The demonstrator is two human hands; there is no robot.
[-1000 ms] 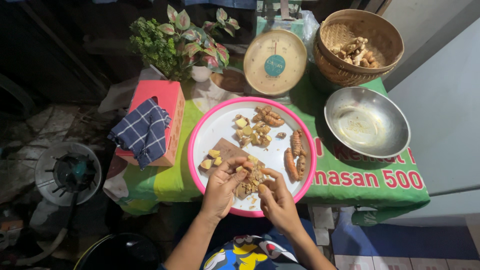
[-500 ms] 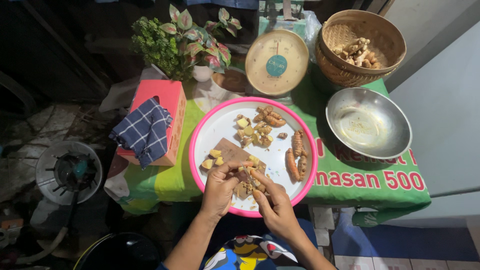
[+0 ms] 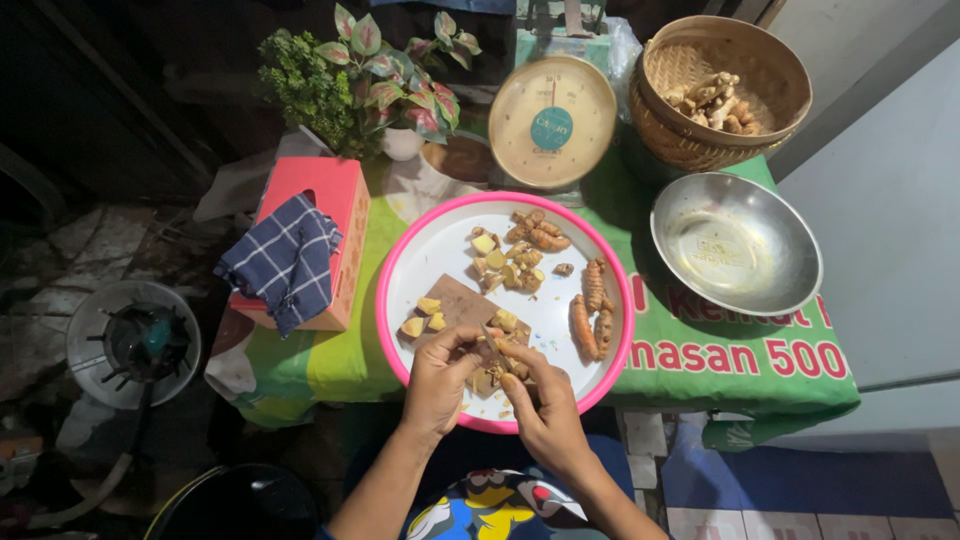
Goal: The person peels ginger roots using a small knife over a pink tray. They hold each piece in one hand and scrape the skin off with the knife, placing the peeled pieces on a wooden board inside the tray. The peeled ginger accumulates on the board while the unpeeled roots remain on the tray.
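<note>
A white round tray with a pink rim lies on the table. In it sits a small brown cutting board with cut yellow root pieces on it. My left hand pinches a root piece at the board's near end. My right hand meets it from the right and grips a small knife, whose thin blade tip shows between the fingers. More chunks and whole orange roots lie further back and to the right in the tray.
A steel bowl stands to the right, with a woven basket of roots behind it. A dial scale and a potted plant are at the back. A pink box with a checked cloth stands left, and a stove burner sits on the floor.
Both hands stay over the board's near end; only the fingers shift slightly around the root piece. Nothing else has moved.
</note>
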